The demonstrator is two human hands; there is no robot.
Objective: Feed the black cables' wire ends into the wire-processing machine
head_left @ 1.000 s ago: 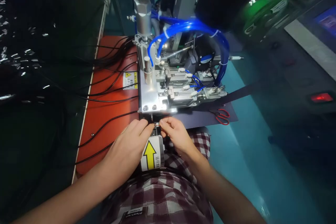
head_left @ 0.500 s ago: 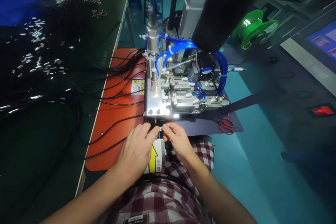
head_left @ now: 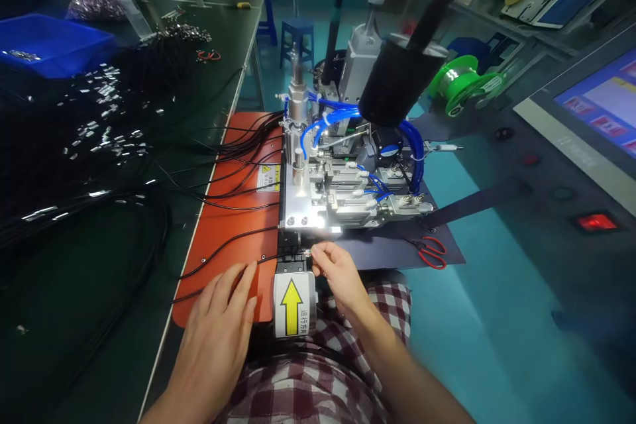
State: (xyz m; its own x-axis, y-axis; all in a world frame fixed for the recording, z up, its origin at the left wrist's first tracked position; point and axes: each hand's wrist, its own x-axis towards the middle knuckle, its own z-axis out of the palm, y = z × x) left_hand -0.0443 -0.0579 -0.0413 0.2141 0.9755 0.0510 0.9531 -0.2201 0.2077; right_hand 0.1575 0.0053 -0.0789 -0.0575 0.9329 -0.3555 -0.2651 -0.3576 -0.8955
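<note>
My left hand lies over the orange plate, fingers spread a little, resting on or beside a black cable. My right hand pinches the small metallic end of that cable at the machine's near edge. The cable runs between both hands across a black track. A white label with a yellow arrow sits just below the track. Beyond the hands stands the metal machine with blue tubes. Several other black cables cross the orange plate into its left side.
Red-handled scissors lie right of my right hand. Many black cables with metal ends cover the left table, near a blue tray. A black cylinder overhangs the machine. A control panel stands at the right.
My left hand has moved left and down from the track onto the orange plate, uncovering the arrow label. My right hand stays by the track. The view has shifted slightly.
</note>
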